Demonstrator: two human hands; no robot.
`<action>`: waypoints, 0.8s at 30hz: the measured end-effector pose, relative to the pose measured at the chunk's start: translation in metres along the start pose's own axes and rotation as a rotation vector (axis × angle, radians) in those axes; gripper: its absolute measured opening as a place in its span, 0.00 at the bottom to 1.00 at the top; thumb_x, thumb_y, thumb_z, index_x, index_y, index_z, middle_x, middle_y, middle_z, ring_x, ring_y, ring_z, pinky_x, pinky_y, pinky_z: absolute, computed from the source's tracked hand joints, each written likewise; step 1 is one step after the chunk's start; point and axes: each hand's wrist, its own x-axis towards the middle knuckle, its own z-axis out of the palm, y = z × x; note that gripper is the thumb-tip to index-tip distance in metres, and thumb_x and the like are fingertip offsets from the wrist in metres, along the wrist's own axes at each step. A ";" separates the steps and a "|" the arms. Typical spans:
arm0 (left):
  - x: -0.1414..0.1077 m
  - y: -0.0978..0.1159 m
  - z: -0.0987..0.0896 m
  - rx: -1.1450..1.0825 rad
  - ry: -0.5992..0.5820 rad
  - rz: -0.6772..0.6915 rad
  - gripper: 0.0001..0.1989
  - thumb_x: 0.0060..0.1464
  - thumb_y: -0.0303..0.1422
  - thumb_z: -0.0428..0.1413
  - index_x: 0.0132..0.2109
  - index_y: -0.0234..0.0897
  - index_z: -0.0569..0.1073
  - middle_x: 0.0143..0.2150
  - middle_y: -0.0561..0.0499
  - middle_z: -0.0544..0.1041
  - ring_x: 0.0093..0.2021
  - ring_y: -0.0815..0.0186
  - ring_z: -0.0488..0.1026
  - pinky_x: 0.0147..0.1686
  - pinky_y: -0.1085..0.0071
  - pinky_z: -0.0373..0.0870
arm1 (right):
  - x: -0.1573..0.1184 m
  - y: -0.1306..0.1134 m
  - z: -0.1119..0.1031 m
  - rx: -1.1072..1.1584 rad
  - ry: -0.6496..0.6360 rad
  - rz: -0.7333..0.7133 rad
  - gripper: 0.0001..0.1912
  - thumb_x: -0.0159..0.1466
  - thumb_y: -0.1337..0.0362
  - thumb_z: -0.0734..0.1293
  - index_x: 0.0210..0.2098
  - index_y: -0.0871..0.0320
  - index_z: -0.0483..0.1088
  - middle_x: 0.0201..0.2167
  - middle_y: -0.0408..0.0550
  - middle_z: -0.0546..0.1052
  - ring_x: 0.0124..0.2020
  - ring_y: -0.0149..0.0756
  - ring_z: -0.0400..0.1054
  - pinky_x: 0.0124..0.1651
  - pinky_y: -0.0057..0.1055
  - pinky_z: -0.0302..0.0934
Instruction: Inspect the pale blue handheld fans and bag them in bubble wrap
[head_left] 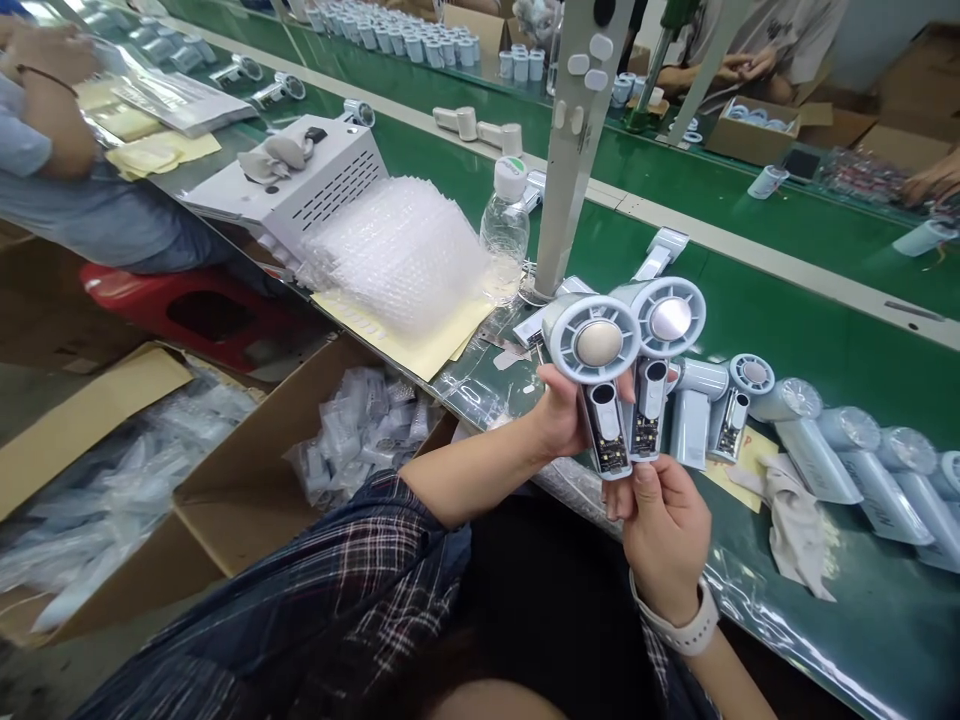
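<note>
Two light-blue handheld fans are up in front of me, side by side, with open handles showing dark circuit boards. My left hand (564,410) is wrapped round the nearer handheld fan (606,425), its fingers reaching behind toward the second. At the bottom of the second handheld fan (649,405), the thumb and fingers of my right hand (667,525) pinch the handle end. Each fan has a round spoked head with a metal disc in its middle. Just beyond my right hand, another fan with an exposed board (731,420) rests on the green bench.
Several fans (817,455) lie in a row at the right, near a grey cloth (799,525). Bubble-wrap sheets (397,250), a plastic bottle (505,225) and a metal post (574,150) stand ahead. Cardboard boxes (225,480) with bagged parts are at lower left. Co-workers sit nearby.
</note>
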 end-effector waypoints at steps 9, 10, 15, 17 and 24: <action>0.003 0.008 0.004 -0.002 0.098 0.035 0.50 0.27 0.86 0.55 0.28 0.40 0.72 0.44 0.39 0.83 0.57 0.43 0.81 0.48 0.56 0.83 | 0.009 -0.006 -0.024 -0.403 -0.041 -0.249 0.26 0.77 0.47 0.65 0.26 0.54 0.66 0.37 0.51 0.76 0.42 0.43 0.73 0.45 0.40 0.68; 0.002 0.011 0.004 -0.006 0.111 0.050 0.50 0.29 0.86 0.56 0.29 0.40 0.73 0.44 0.40 0.83 0.58 0.44 0.81 0.49 0.56 0.83 | 0.012 -0.007 -0.028 -0.462 0.001 -0.281 0.25 0.77 0.47 0.65 0.27 0.54 0.67 0.44 0.55 0.77 0.50 0.49 0.74 0.52 0.45 0.69; -0.009 0.014 0.010 -0.037 0.002 -0.016 0.46 0.33 0.83 0.59 0.28 0.40 0.71 0.37 0.43 0.81 0.57 0.43 0.82 0.53 0.53 0.83 | 0.030 -0.026 -0.043 -0.587 0.283 -0.380 0.25 0.73 0.49 0.71 0.63 0.55 0.70 0.55 0.60 0.77 0.58 0.53 0.73 0.60 0.53 0.66; -0.017 0.008 0.013 -0.023 -0.060 -0.086 0.47 0.32 0.83 0.58 0.28 0.40 0.71 0.32 0.44 0.78 0.51 0.45 0.83 0.49 0.55 0.83 | 0.033 -0.043 -0.042 -0.353 0.212 -0.277 0.30 0.71 0.52 0.74 0.67 0.53 0.65 0.36 0.47 0.79 0.38 0.43 0.75 0.45 0.43 0.70; -0.032 -0.021 0.009 0.069 -0.123 -0.213 0.46 0.29 0.82 0.61 0.25 0.39 0.71 0.25 0.47 0.74 0.38 0.52 0.81 0.45 0.59 0.81 | 0.035 -0.077 -0.038 -0.034 -0.084 0.064 0.24 0.63 0.55 0.82 0.50 0.50 0.69 0.14 0.32 0.69 0.12 0.31 0.59 0.15 0.27 0.51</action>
